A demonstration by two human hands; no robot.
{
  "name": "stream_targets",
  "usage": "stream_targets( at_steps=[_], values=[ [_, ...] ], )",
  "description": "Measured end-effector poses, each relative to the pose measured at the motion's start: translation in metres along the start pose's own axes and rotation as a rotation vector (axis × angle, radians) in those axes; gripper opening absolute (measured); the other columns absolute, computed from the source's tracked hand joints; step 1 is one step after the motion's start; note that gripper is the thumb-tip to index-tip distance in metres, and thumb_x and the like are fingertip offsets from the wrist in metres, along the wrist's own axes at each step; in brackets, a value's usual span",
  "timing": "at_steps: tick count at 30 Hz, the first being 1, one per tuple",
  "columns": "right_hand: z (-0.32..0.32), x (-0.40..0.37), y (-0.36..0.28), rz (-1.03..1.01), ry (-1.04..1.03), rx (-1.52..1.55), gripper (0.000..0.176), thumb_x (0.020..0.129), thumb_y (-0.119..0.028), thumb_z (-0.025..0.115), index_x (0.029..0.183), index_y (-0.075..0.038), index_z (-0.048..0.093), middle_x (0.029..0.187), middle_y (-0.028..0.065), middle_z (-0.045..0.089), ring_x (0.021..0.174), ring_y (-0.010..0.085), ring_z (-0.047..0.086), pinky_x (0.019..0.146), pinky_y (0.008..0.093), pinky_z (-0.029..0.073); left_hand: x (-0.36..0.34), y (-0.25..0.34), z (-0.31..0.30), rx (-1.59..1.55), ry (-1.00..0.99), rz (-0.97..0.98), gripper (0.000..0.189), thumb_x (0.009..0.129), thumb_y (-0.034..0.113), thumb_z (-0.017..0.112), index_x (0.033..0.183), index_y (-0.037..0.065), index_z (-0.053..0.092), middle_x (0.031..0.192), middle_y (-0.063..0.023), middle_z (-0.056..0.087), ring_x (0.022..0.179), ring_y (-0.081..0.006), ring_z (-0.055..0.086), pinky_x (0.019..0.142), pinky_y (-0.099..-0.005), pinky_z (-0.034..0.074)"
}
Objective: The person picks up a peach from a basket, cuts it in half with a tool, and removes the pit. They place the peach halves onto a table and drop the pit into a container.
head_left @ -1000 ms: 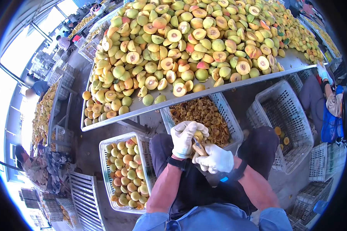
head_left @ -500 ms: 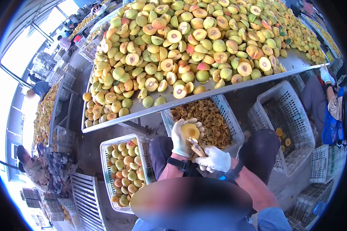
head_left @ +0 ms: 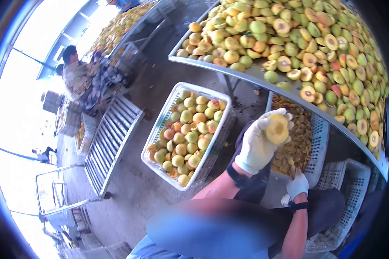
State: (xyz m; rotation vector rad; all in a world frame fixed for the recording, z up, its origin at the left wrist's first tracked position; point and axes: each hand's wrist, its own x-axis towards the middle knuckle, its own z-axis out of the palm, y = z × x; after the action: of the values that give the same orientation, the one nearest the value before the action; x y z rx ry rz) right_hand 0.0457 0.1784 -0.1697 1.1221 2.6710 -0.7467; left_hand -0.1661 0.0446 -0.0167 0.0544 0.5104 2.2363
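Note:
In my gloved left hand [head_left: 260,140] is a yellow peach half [head_left: 277,129], its cut face with the hollow turned up toward me. The fingers wrap around its edge. Lower and to the right, my gloved right hand [head_left: 297,185] is closed on a pitting tool [head_left: 292,169] with a wooden handle; its tip is hard to make out. Both hands are over or beside a crate of brown peach pits [head_left: 289,151]. Above them, halved peaches [head_left: 307,56] are heaped on the metal table [head_left: 263,80].
Left of my legs stands a white crate [head_left: 148,152] of whole peaches [head_left: 188,134]. A slatted metal rack [head_left: 112,140] lies farther left. Another person [head_left: 80,80] sits behind it near a second fruit table [head_left: 121,30]. A grey crate [head_left: 354,190] stands at right.
My view has swung to the left. The right hand with the tool has moved away from the peach half and down; the left hand still holds the half, now raised closer.

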Motion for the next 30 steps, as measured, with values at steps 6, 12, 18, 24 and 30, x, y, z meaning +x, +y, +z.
stream_targets(
  at_steps=[6,12,18,24,30],
  values=[
    [0.025,-0.003,0.006,-0.055,-0.165,-0.013,0.023,0.084,-0.016,0.058,0.102,-0.002,0.059,0.097,0.0261,0.066,0.097,0.0472,0.060,0.081,0.0521,0.048,-0.099,0.126,-0.135,1.115,0.751,0.383,0.029,0.098,0.025,0.058,0.105,-0.002,0.066,0.089,-0.0060,0.068,0.078,-0.0130,0.065,0.068,-0.0260,0.052],
    [0.025,-0.001,0.002,-0.052,-0.202,0.001,0.023,0.085,-0.015,0.056,0.102,0.000,0.060,0.095,0.0277,0.065,0.096,0.0477,0.060,0.080,0.0525,0.048,-0.218,0.151,-0.274,1.355,1.246,0.267,0.043,0.094,0.042,0.063,0.091,0.001,0.074,0.076,-0.0093,0.069,0.069,-0.0163,0.062,0.066,-0.0330,0.049],
    [0.017,-0.004,0.002,-0.049,-0.202,-0.001,0.027,0.085,-0.015,0.055,0.107,-0.001,0.061,0.097,0.0285,0.066,0.098,0.0482,0.060,0.081,0.0535,0.048,-0.233,0.120,-0.297,2.085,1.152,0.207,0.036,0.086,0.043,0.071,0.089,0.008,0.067,0.081,-0.0165,0.069,0.078,-0.0367,0.067,0.073,-0.0435,0.053],
    [0.024,-0.007,-0.001,-0.047,-0.204,0.014,0.036,0.084,-0.013,0.054,0.117,0.000,0.061,0.103,0.0296,0.066,0.103,0.0480,0.059,0.086,0.0505,0.049,-0.186,0.149,-0.268,2.094,1.152,0.436,0.036,0.086,0.042,0.071,0.084,0.007,0.065,0.079,-0.0167,0.067,0.074,-0.0373,0.065,0.067,-0.0449,0.051],
    [0.027,-0.012,0.009,-0.048,-0.190,0.097,0.037,0.083,-0.011,0.056,0.117,0.000,0.061,0.105,0.0292,0.065,0.103,0.0480,0.059,0.086,0.0489,0.048,-0.170,0.205,-0.332,2.230,1.343,0.252,0.039,0.091,0.049,0.058,0.089,0.010,0.067,0.087,-0.0143,0.066,0.081,-0.0351,0.066,0.068,-0.0479,0.051]
  ],
)
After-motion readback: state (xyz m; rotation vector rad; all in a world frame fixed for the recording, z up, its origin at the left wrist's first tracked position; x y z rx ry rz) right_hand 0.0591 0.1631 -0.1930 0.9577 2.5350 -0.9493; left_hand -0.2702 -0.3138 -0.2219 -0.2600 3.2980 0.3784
